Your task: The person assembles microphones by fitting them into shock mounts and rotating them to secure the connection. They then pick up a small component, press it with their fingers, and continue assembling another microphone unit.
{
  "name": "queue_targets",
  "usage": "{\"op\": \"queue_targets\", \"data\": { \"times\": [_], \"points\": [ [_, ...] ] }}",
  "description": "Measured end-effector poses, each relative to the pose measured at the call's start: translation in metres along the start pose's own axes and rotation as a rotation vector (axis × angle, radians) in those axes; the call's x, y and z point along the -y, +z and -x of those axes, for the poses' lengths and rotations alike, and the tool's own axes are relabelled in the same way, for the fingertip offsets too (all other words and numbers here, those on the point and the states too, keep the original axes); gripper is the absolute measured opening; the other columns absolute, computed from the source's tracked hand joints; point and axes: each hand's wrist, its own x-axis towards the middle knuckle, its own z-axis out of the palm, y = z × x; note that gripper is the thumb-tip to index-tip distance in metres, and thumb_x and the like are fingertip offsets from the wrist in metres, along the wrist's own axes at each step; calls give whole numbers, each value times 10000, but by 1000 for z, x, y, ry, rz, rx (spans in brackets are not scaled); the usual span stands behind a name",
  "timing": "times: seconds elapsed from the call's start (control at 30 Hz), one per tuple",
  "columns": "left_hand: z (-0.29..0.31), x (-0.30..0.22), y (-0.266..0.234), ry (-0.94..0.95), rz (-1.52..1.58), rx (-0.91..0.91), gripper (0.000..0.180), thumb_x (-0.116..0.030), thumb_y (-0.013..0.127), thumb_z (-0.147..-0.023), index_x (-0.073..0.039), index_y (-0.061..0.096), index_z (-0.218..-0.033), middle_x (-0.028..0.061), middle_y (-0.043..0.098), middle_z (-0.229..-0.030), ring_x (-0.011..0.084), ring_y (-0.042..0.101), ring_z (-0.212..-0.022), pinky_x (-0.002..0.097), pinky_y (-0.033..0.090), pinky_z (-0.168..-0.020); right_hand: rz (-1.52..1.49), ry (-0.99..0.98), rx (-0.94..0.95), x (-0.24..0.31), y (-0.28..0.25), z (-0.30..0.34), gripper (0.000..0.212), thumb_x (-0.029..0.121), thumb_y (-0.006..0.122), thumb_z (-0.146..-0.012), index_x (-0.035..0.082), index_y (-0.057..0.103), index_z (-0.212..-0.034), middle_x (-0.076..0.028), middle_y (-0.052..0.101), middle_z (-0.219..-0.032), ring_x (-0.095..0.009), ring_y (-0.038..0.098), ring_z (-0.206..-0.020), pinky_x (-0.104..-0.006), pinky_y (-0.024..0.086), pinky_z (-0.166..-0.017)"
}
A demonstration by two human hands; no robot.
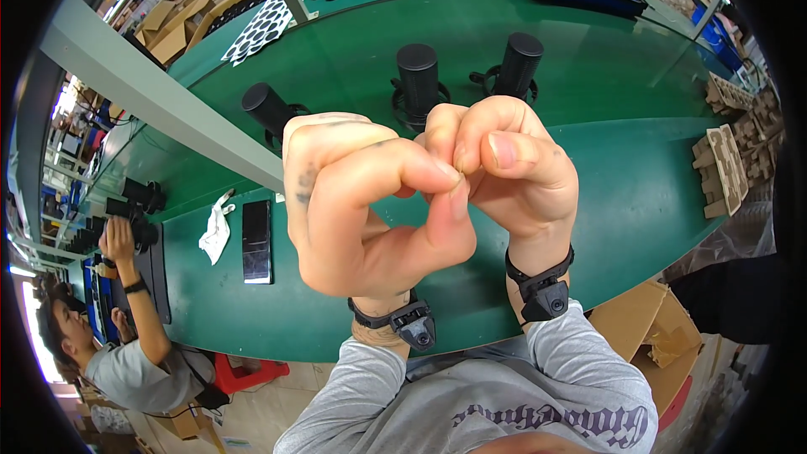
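Note:
Both hands are raised above the green table, close to the camera, with their fingertips meeting. My left hand (361,202) is closed, its thumb and index fingertip pressed together in a pinch. Against that pinch, my right hand (521,168) is closed too, fingers curled and thumb bent over. Whatever lies between the fingertips, if anything, is too small to make out. Behind the hands stand black cylindrical devices with ring-shaped parts: a left one (267,107) tilted in the view, a middle one (418,76) and a right one (517,63).
On the green table (622,193) lie a dark phone (257,242) and a crumpled white cloth (216,231). Cardboard trays (721,170) sit at the right edge. A grey post (160,92) crosses the left side. A co-worker (143,361) sits at left, near more black devices.

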Motion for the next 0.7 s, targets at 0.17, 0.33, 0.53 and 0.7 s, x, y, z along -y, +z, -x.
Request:
{"op": "queue_targets", "data": {
  "times": [0.17, 0.33, 0.53, 0.7],
  "points": [
    [1, 0, 1, -21, 20, -11, 170, -70, 658, -778, -6, 516, -847, 76, 472, -810, 146, 439, -703, 219, 445, -536, 79, 53, 36, 5, -4, 1, 215, 218, 580, -880, 15, 652, -879, -137, 597, -947, -315, 600, -913, -426, 491, -828],
    [1, 1, 1, -13, 32, -12, 178, -80, 663, -779, -8, 515, -847, 74, 472, -810, 145, 437, -700, 218, 440, -532, 66, 54, 47, 4, -3, 1, 222, 222, 584, -881, 12, 651, -875, -138, 592, -938, -316, 603, -910, -424, 497, -829],
    [2, 3, 2, 8, 32, -16, 179, -82, 663, -775, -10, 517, -848, 71, 478, -813, 145, 441, -691, 218, 432, -530, 45, 63, 45, 4, -3, 1, 226, 229, 591, -881, 11, 650, -877, -130, 586, -927, -311, 607, -900, -413, 502, -829],
    [2, 2, 2, 0, 24, -12, 178, -81, 661, -770, -11, 519, -852, 70, 484, -814, 144, 446, -681, 222, 423, -538, 14, 67, 46, 4, -4, 2, 227, 248, 579, -896, 30, 645, -900, -114, 581, -918, -264, 592, -861, -394, 500, -818]
  ]
}}
